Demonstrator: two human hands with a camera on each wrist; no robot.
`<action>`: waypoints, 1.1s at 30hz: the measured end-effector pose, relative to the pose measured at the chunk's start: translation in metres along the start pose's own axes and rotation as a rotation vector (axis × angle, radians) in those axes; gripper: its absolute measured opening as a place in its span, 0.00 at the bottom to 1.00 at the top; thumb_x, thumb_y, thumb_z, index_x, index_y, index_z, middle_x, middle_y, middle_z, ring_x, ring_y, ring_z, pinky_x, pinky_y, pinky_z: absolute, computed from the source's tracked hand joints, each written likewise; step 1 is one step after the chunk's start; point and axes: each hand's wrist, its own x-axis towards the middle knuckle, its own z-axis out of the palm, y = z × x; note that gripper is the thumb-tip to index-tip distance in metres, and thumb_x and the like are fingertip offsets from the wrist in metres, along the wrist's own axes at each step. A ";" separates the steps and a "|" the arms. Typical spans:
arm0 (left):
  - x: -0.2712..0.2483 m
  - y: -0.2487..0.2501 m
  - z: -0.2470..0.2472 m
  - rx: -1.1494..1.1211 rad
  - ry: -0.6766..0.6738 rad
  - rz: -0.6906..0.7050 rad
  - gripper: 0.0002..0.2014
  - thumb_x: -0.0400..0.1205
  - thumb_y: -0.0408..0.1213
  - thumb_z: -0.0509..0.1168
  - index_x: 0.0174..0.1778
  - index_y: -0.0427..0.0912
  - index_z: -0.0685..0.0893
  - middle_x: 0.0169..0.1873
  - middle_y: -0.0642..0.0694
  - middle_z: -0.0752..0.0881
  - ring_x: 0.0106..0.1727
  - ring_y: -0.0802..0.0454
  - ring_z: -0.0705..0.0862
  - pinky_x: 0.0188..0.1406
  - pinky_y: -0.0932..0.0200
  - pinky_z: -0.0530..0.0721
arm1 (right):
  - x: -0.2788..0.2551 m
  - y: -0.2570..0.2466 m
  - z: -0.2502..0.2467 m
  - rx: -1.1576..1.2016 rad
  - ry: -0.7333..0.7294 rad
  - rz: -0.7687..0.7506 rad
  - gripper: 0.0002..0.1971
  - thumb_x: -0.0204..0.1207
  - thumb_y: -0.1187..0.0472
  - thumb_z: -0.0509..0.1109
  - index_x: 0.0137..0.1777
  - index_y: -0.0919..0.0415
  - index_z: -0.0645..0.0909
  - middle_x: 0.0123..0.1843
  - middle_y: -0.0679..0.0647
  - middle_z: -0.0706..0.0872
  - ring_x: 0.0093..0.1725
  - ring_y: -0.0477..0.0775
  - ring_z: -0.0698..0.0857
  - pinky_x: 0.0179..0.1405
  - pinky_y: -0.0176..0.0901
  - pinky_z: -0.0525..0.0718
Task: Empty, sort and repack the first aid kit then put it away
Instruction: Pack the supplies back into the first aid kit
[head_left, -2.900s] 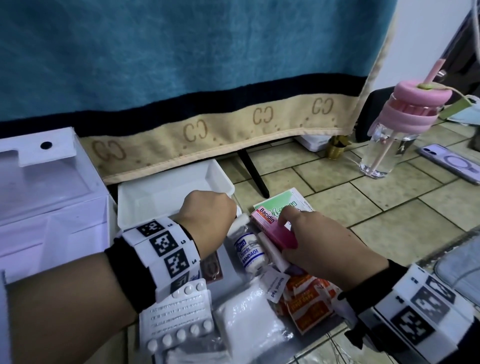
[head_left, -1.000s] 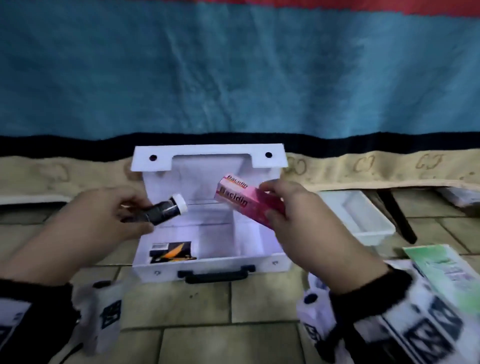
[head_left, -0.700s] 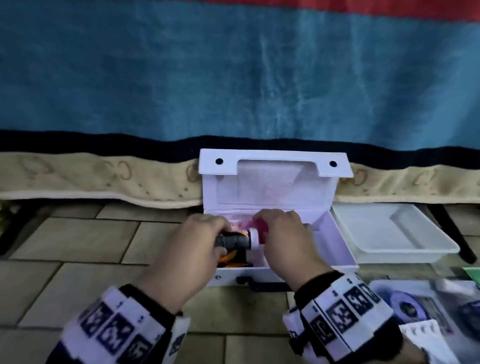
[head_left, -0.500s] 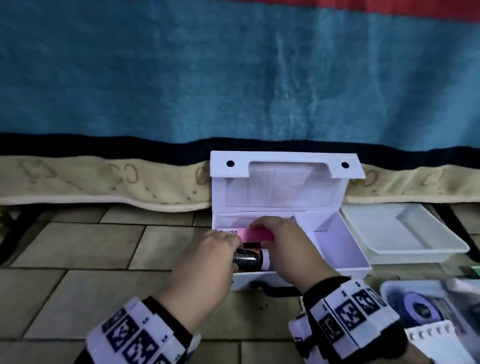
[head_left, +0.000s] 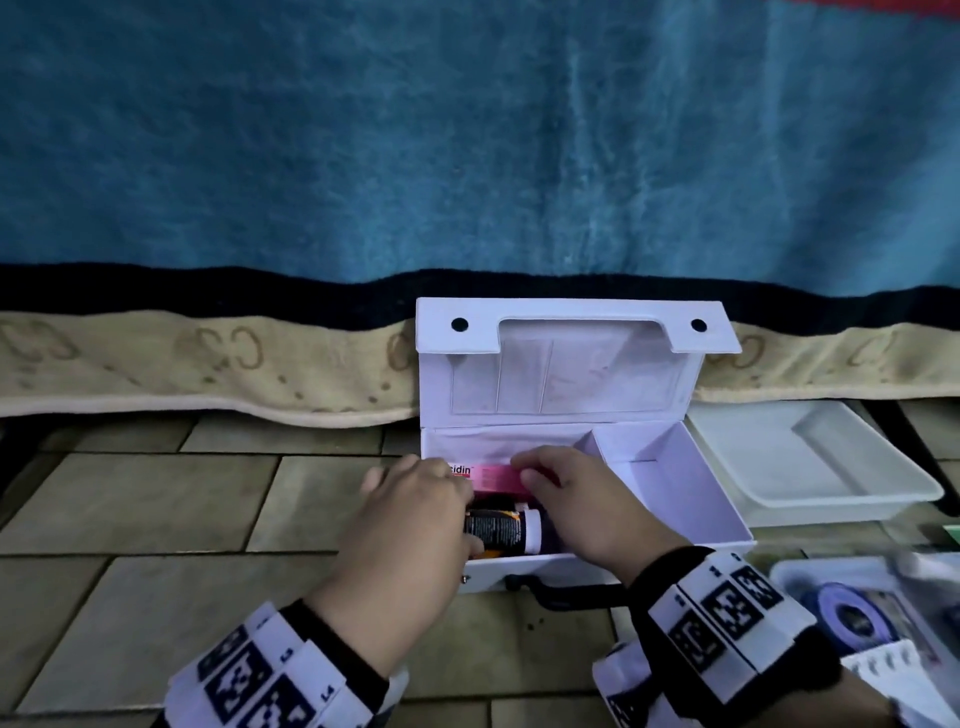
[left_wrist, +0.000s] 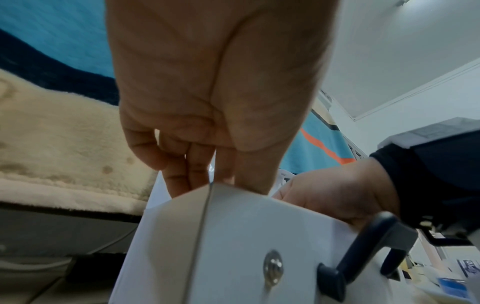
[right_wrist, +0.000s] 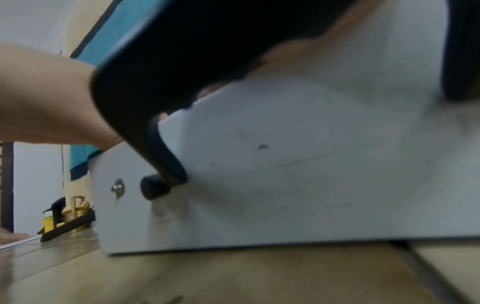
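Note:
The white first aid box (head_left: 670, 551) stands open on the tiled floor, its lid (head_left: 571, 358) upright against the blanket. In its left compartment lie a pink Bacidin carton (head_left: 491, 477) along the back wall and a dark bottle with a white cap (head_left: 501, 530) in front of it. My left hand (head_left: 457, 519) reaches in from the left and grips the bottle's body. My right hand (head_left: 524, 470) has its fingers curled over the carton's right end. The right compartment (head_left: 660, 488) holds nothing. In the left wrist view my fingers (left_wrist: 182, 181) dip behind the box wall (left_wrist: 246, 236).
A white tray (head_left: 810, 493) sits right of the box. At lower right lie a blue tape roll (head_left: 852, 618) and a blister pack (head_left: 893, 670). A blue and beige blanket (head_left: 467, 156) hangs behind. The box's black handle (head_left: 566, 597) faces me.
Both hands carried the bottle and the pink carton from the supplies to the box and lowered them into the left compartment. The carton now lies flat against the back wall.

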 end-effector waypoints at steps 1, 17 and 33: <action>0.001 0.000 0.000 -0.007 -0.002 0.010 0.19 0.77 0.52 0.65 0.65 0.55 0.77 0.61 0.58 0.77 0.69 0.56 0.68 0.62 0.57 0.60 | -0.001 -0.001 0.000 0.020 -0.017 0.000 0.13 0.79 0.57 0.67 0.61 0.54 0.83 0.59 0.53 0.86 0.60 0.50 0.83 0.67 0.43 0.76; -0.004 0.006 0.003 -0.048 -0.010 0.012 0.20 0.79 0.61 0.57 0.63 0.57 0.73 0.61 0.60 0.76 0.65 0.61 0.74 0.69 0.53 0.47 | 0.001 0.000 -0.001 -0.090 -0.064 0.012 0.20 0.80 0.71 0.59 0.63 0.48 0.80 0.62 0.52 0.77 0.64 0.51 0.78 0.59 0.32 0.69; -0.003 0.009 0.004 -0.109 -0.031 0.068 0.34 0.65 0.69 0.55 0.67 0.62 0.77 0.60 0.59 0.80 0.65 0.59 0.75 0.59 0.64 0.55 | 0.004 0.003 0.001 -0.134 -0.084 0.021 0.20 0.81 0.68 0.57 0.63 0.43 0.79 0.60 0.57 0.80 0.63 0.59 0.77 0.65 0.44 0.74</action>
